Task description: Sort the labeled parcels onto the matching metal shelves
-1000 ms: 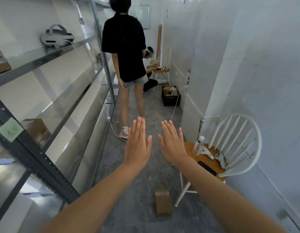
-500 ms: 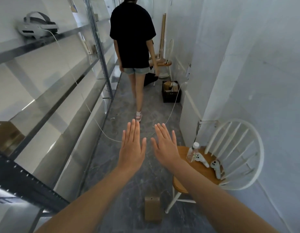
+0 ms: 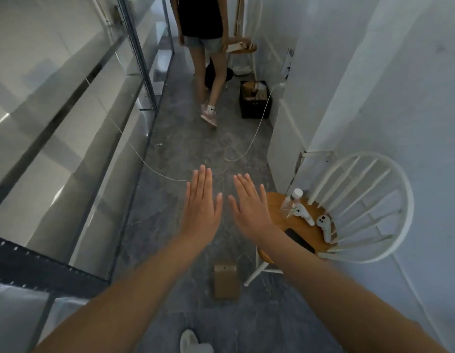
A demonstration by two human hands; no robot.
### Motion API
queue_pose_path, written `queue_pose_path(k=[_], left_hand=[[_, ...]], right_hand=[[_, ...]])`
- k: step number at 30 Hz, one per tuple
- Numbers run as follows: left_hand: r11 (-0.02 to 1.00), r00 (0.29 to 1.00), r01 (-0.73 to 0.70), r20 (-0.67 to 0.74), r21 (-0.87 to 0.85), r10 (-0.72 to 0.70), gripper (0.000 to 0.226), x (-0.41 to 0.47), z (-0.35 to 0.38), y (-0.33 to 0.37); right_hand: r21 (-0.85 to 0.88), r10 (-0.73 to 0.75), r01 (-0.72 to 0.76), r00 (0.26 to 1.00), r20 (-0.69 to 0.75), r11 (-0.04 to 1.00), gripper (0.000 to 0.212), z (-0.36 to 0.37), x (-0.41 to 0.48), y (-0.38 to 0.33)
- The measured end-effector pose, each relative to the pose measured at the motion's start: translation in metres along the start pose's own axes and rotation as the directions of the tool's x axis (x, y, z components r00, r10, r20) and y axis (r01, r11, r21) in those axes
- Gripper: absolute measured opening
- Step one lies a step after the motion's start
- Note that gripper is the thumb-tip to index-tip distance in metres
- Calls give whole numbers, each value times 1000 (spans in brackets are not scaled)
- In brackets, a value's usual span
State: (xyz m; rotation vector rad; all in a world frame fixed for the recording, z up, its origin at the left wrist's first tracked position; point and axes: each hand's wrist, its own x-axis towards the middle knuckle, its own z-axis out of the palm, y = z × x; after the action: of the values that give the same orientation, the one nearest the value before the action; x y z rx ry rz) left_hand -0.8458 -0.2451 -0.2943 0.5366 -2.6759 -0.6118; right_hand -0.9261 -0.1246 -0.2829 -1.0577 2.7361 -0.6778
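My left hand (image 3: 201,205) and my right hand (image 3: 249,206) are stretched out flat side by side over the grey floor, palms down, fingers apart, holding nothing. A small brown cardboard parcel (image 3: 226,281) lies on the floor below my forearms, beside a chair leg. The metal shelves (image 3: 76,98) run along the left wall with shiny bare boards. A black crate (image 3: 255,104) with several brown parcels in it stands on the floor against the right wall, farther down the aisle.
A white chair (image 3: 359,207) on the right carries a bottle (image 3: 291,203), two white controllers (image 3: 323,225) and a dark phone (image 3: 299,240). A person (image 3: 203,47) walks away ahead. A white cable (image 3: 246,149) crosses the floor. A second chair (image 3: 243,47) stands behind.
The view has tilted downward toward the floor. The person ahead has walked farther down the aisle. My hands stay flat and side by side.
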Motion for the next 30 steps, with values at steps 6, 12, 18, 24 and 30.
queue_pose_path(k=[6,12,18,24,30], left_hand=[[1000,995,13,103,-25,-10,70,19,33,-38],[998,980,40,198,-38,-32,71,25,75,-91],[995,941,96,328,-15,-86,64,16,146,-163],[978,889,207,411,27,-200,80,-36,249,-223],[879,758,476,493,29,-427,63,-102,363,-265]], right_hand=[[-7,120,-119,991,55,993,57,42,27,12],[-7,229,-230,967,112,973,56,100,45,31],[5,331,-337,926,181,942,55,180,52,75],[11,415,-436,862,292,900,56,282,36,146],[8,443,-492,790,423,871,55,402,9,228]])
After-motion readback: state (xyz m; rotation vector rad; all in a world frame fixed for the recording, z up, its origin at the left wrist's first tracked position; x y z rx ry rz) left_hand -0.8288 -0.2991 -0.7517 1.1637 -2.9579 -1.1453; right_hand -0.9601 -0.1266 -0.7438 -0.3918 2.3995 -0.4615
